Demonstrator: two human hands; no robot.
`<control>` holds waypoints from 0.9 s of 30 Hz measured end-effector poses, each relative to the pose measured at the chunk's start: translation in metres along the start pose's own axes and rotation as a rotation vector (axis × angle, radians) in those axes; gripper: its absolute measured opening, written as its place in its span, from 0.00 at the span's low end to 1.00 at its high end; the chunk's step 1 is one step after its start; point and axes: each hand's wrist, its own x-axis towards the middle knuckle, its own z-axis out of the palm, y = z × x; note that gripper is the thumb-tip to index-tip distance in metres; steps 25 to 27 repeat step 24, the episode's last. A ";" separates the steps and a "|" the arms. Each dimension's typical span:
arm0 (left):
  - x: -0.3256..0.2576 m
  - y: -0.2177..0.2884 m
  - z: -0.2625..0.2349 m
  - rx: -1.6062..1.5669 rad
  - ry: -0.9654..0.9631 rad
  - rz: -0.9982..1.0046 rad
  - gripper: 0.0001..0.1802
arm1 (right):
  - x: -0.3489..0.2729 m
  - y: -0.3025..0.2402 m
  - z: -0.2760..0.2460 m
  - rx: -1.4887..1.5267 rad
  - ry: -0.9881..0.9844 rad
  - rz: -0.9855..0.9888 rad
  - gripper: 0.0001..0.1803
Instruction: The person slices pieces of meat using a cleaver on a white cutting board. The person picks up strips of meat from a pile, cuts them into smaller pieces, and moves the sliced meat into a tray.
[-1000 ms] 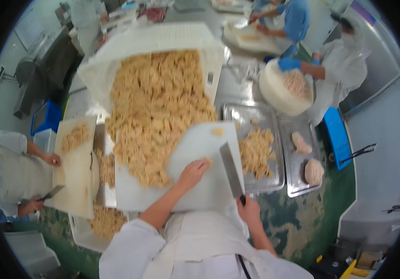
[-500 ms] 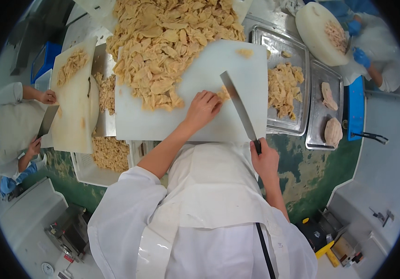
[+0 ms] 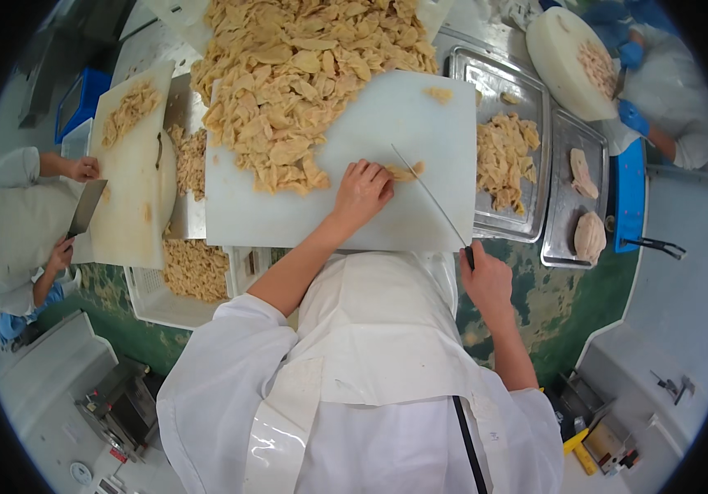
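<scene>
On the white cutting board (image 3: 420,115) in front of me lies a small yellowish piece of chicken skin (image 3: 403,173). My left hand (image 3: 364,193) is closed on its left end, fingers curled and pressed together. In my right hand (image 3: 487,281), a broad-bladed knife (image 3: 436,200) is gripped by its black handle at the board's near right edge. Its blade slants up and left across the piece and shows almost edge-on. Whether the edge touches the board I cannot tell. A large heap of similar yellowish pieces (image 3: 288,90) covers the board's far left and spreads beyond it.
Right of the board, a metal tray (image 3: 540,177) holds more pieces; another tray (image 3: 555,239) has two pale meat chunks. At left, a co-worker's hand (image 3: 62,253) holds a cleaver (image 3: 87,207) by another board (image 3: 127,235). A blue-gloved person (image 3: 633,118) works at far right.
The knife has turned from showing its broad side to nearly edge-on, and its tip has come lower, over the piece. My right hand has shifted slightly right; my left hand has barely moved.
</scene>
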 end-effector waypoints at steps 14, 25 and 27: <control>-0.012 -0.004 -0.005 -0.209 0.098 -0.041 0.08 | 0.045 -0.030 -0.001 0.164 0.030 -0.031 0.12; -0.006 -0.006 -0.013 -0.069 -0.039 -0.019 0.06 | 0.017 -0.056 0.031 0.201 -0.166 0.034 0.13; -0.006 -0.006 -0.013 -0.069 -0.039 -0.019 0.06 | 0.017 -0.056 0.031 0.201 -0.166 0.034 0.13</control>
